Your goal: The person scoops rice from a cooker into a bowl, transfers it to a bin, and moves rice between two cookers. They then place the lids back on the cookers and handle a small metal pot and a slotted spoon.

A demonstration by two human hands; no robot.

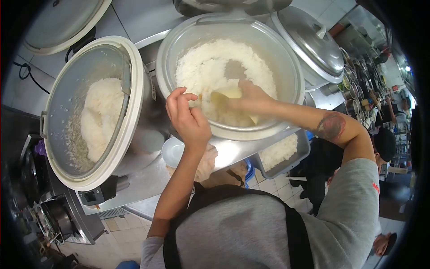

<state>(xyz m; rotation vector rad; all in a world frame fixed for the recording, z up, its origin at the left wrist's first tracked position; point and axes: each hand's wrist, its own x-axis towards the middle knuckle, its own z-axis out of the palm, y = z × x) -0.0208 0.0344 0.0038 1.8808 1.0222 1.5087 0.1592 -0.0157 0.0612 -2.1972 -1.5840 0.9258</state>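
Observation:
White rice [201, 62] lies in a large round pot [293, 76] in front of me, thick around the wall, with a bare patch of the bottom showing. My right hand [251, 99] reaches into this pot, closed on a pale yellow scoop [233, 93] pushed into the rice. Motion blurs the scoop, and its exact shape does not show. At the near left rim, my left hand [188, 119] is raised with fingers apart and slightly curled, holding nothing.
A rice cooker [134, 94] with a mound of rice stands left. A small white bowl [172, 152] sits between the pots. A grey tub [293, 157] of rice is at near right, a lidded pot [309, 40] at back right. People [385, 145] are farther right.

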